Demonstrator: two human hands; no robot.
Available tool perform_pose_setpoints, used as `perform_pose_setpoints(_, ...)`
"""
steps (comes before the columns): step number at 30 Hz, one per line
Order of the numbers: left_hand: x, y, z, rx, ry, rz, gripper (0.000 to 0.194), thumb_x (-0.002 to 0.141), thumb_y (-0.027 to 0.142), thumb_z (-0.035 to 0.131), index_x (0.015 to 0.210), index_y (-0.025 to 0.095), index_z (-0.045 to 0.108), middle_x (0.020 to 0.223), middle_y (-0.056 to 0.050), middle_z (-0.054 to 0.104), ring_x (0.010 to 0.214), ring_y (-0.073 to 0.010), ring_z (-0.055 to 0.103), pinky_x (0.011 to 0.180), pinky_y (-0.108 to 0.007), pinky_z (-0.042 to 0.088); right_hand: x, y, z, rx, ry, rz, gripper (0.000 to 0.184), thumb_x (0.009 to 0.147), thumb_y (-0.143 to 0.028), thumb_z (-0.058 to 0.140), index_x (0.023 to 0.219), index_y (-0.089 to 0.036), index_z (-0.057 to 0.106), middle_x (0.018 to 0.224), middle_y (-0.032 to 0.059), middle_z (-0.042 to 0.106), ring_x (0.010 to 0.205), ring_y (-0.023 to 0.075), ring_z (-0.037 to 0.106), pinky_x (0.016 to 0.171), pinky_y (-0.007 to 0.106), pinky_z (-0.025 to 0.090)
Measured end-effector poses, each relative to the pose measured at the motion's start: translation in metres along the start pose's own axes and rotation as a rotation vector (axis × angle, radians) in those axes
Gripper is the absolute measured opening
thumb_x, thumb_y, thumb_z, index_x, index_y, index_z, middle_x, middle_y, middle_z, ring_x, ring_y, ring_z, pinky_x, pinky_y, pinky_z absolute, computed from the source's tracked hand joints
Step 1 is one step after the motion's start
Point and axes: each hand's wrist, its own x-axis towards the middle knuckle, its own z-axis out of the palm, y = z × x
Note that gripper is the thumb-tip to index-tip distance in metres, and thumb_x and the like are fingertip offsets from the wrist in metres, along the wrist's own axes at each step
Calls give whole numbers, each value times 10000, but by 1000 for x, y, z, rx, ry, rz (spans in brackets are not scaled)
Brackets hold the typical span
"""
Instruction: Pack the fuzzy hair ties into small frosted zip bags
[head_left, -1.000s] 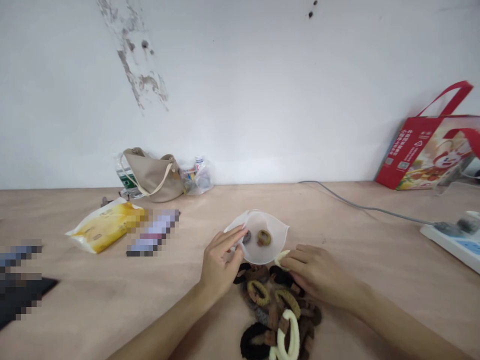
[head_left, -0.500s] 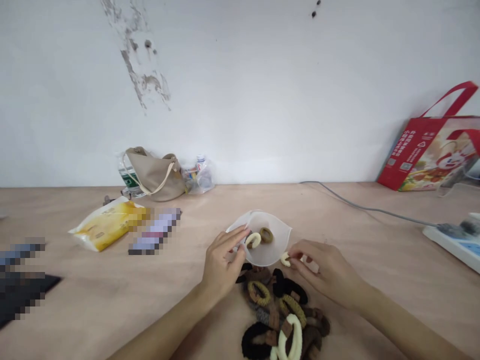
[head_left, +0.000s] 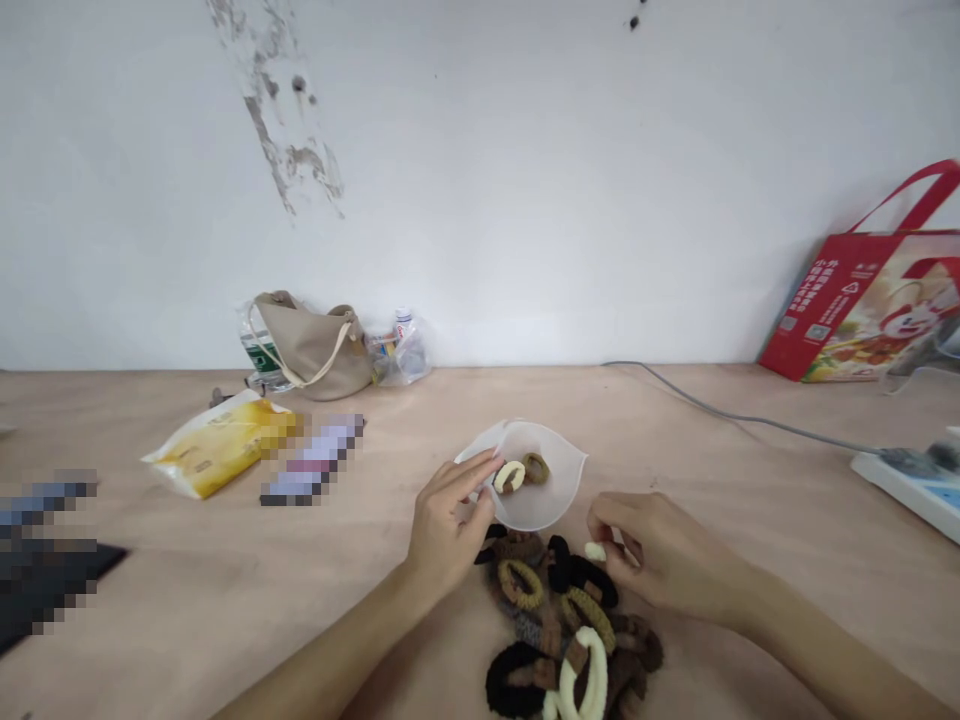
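Head view: plush ring-shaped hair ties (head_left: 598, 668), frosted pouch (head_left: 553, 495)

Left hand (head_left: 450, 515) grips the pouch's side, cream tie (head_left: 517, 470) and mustard tie (head_left: 542, 464) inside; right hand (head_left: 649, 545) pinches another cream tie (head_left: 595, 551) near the pile. Table (head_left: 315, 580) is matte, pinkish; white wall (head_left: 480, 200), chipped.

Holds white bag (head_left: 551, 505) open with left hand (head_left: 448, 515), pinches cream hair tie (head_left: 595, 551) with right hand (head_left: 660, 545), beside hair-tie pile (head_left: 551, 637).
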Motion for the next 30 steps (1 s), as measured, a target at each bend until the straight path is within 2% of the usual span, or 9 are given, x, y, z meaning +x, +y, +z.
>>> perform_pose_setpoints(2, 0, 0, 0, 0, 1, -1, 338, 774, 104, 493, 1021, 226, 689, 1052, -58, 697, 912, -201, 648, 742, -332, 552, 2, -2, 2, 153, 59, 47, 110, 734, -107, 503, 692, -207, 514, 599, -39, 555, 522, 109, 511, 482, 201, 366)
perform_pose_setpoints(4, 1, 1, 1, 4, -2, 3, 334, 777, 103, 494, 1017, 226, 691, 1050, -58, 698, 912, -204, 650, 758, -340, 547, 3, -3, 5, 346, 164, 86, 67, 820, -195, 487, 800, -214, 548, 747, -3, 625, 645, 133, 602, 564, 218, 460)
perform_pose_setpoints(6, 1, 2, 0, 7, -9, 5, 332, 778, 100, 497, 1017, 225, 690, 1055, -59, 696, 913, -205, 650, 768, -344, 544, 3, -5, 7, 522, 252, 90, 150, 857, -254, 489, 994, -234, 549, 1014, 38, 634, 845, 159, 638, 704, 260, 504)
perform_pose_setpoints(8, 1, 2, 0, 3, -13, 1, 337, 776, 96, 499, 1023, 227, 688, 1060, -57, 694, 920, -203, 647, 774, -342, 542, 2, -8, 7, 577, 230, 70, 244, 861, -268, 507, 1104, -248, 529, 1074, 49, 628, 910, 172, 634, 762, 285, 504)
perform_pose_setpoints(13, 1, 3, -1, -5, -14, -5, 352, 775, 94, 492, 1032, 240, 682, 1069, -50, 691, 940, -197, 642, 773, -333, 541, -4, -14, 3, 360, 7, -21, 135, 833, -184, 473, 817, -205, 606, 685, -5, 624, 602, 126, 571, 562, 220, 455)
perform_pose_setpoints(16, 1, 2, 0, 0, -13, -5, 355, 771, 91, 489, 1033, 234, 682, 1073, -54, 689, 949, -198, 640, 759, -325, 544, -6, -16, -1, 193, -101, -85, 161, 723, -90, 498, 781, -204, 595, 649, -32, 584, 543, 107, 508, 527, 202, 401)
perform_pose_setpoints(21, 0, 1, 1, -8, -23, -5, 345, 776, 95, 488, 1032, 218, 684, 1072, -63, 689, 968, -202, 635, 736, -311, 550, -4, -12, -5, 6, -206, -89, 280, 618, -68, 548, 829, -239, 617, 768, -35, 621, 627, 128, 546, 574, 218, 377)
perform_pose_setpoints(26, 0, 1, 0, -1, -23, -11, 344, 782, 97, 487, 1033, 226, 684, 1070, -57, 690, 960, -201, 638, 773, -331, 544, -5, -8, -9, -93, -190, -29, 233, 641, -69, 534, 780, -241, 605, 740, -35, 644, 628, 145, 560, 563, 236, 362)
perform_pose_setpoints(30, 0, 2, 0, -13, -25, -19, 351, 777, 96, 491, 1034, 238, 682, 1070, -51, 690, 954, -199, 639, 746, -321, 550, -4, -7, -13, 115, -86, 24, 206, 678, -71, 508, 791, -229, 578, 697, -33, 613, 576, 125, 535, 518, 215, 404)
